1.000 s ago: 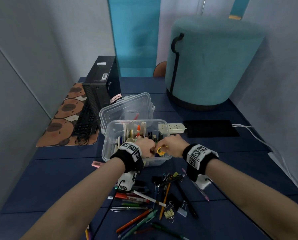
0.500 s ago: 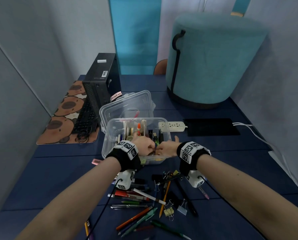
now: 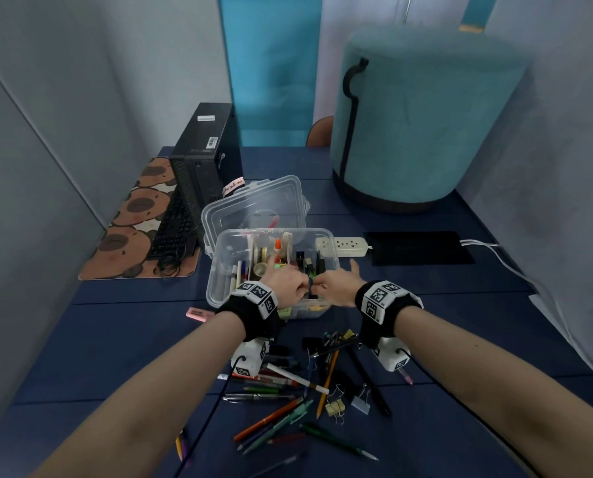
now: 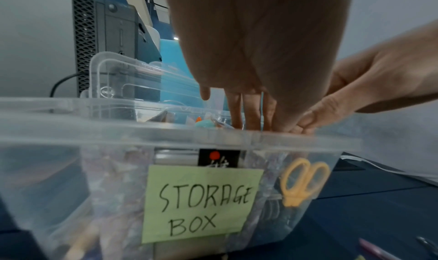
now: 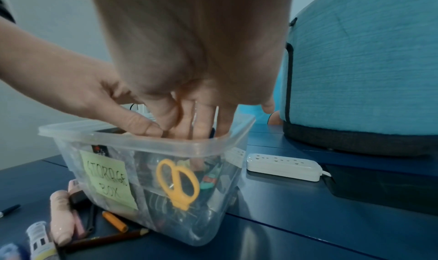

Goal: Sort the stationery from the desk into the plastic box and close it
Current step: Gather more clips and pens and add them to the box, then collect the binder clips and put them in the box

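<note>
The clear plastic box (image 3: pixel 215 270) stands open on the blue desk, its lid (image 3: pixel 253 205) leaning behind it. A green "STORAGE BOX" note (image 4: pixel 199 202) is on its front wall. Orange scissors (image 5: pixel 177 181) stand inside against that wall, rings up. My left hand (image 3: pixel 288 284) and right hand (image 3: pixel 333 288) meet over the front right compartment. Both pinch a small dark blue item (image 3: pixel 310 283) between thumb and forefinger, and the other fingers reach down into the box. What the item is stays hidden. Several pens, pencils and binder clips (image 3: pixel 305 391) lie on the desk in front of the box.
A pink eraser (image 3: pixel 200 313) lies left of the box. A white power strip (image 3: pixel 343 244) and a black pad (image 3: pixel 422 248) lie to its right. A teal stool (image 3: pixel 419 122) stands at the back. A computer tower (image 3: pixel 205 157) and keyboard (image 3: pixel 174 229) are at the left.
A second ago my right hand held the orange scissors above the box front. The scissors now stand inside the box, and both hands have dropped to the rim.
</note>
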`<control>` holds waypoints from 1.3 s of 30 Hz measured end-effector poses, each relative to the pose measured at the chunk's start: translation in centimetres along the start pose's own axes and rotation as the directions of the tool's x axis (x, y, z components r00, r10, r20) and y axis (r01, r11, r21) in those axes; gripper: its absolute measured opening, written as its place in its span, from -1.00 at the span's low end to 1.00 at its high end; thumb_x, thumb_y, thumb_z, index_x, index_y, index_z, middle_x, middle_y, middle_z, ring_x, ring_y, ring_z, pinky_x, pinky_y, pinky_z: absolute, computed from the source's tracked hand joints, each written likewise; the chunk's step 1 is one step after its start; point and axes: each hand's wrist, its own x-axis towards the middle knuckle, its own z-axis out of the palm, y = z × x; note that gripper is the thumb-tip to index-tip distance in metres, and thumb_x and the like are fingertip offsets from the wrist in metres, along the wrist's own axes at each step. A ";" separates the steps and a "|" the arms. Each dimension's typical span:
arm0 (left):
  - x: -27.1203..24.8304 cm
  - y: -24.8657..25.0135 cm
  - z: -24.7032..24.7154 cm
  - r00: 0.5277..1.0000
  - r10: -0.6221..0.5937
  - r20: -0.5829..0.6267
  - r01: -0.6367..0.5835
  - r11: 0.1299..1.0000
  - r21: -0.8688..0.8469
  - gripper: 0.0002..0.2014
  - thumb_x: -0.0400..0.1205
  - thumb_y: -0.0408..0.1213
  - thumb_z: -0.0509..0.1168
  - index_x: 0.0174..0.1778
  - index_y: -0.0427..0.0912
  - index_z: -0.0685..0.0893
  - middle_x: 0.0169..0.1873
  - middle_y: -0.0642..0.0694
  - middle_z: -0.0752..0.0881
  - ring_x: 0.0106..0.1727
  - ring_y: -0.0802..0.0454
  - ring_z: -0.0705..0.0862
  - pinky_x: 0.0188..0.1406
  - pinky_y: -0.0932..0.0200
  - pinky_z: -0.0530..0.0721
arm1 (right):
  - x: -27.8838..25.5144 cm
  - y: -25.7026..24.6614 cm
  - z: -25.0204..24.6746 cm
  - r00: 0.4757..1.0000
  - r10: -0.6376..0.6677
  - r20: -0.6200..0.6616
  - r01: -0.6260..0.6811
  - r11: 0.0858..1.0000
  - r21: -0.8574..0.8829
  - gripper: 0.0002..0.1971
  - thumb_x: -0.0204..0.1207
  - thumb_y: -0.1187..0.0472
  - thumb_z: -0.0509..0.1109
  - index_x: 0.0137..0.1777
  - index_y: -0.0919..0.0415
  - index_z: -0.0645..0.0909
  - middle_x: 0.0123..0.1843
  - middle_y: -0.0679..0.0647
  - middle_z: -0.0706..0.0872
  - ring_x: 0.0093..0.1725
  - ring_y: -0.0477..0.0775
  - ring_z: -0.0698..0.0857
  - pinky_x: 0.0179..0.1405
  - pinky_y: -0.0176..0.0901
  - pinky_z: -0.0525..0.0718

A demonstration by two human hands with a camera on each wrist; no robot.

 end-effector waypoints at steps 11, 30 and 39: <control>-7.5 0.9 1.8 0.813 -0.069 -0.578 -0.048 0.982 -0.185 -0.72 0.62 -0.18 0.08 0.16 -0.09 0.60 0.03 -0.05 0.59 0.07 0.00 0.57 0.10 0.07 0.55 | -6.0 4.2 4.7 0.849 0.112 -0.517 0.066 0.947 0.313 -0.90 0.60 0.22 0.24 -0.05 0.03 0.56 -0.08 -0.11 0.59 -0.01 -0.03 0.57 0.08 -0.05 0.40; -20.1 -4.3 14.4 0.383 -0.891 0.244 0.919 0.342 -0.196 -0.30 0.71 0.12 0.01 0.65 -0.15 -0.08 0.61 -0.28 0.06 0.56 -0.41 0.18 0.41 -0.37 0.40 | -8.9 3.8 16.0 0.903 0.390 -0.180 -0.295 0.868 0.401 -0.76 0.65 0.17 0.20 0.28 0.13 0.46 0.39 0.22 0.41 0.24 0.30 0.60 0.23 0.05 0.56; -17.2 -1.1 14.7 0.397 -0.833 0.385 0.902 0.279 -0.329 -0.25 0.70 0.03 0.13 0.67 -0.27 -0.04 0.65 -0.38 -0.11 0.66 -0.38 -0.08 0.62 -0.13 0.01 | -5.9 0.3 14.2 0.951 0.267 -0.156 -0.181 0.890 0.419 -0.82 0.64 0.18 0.26 0.21 0.13 0.47 0.25 0.20 0.44 0.16 0.24 0.56 0.20 0.06 0.55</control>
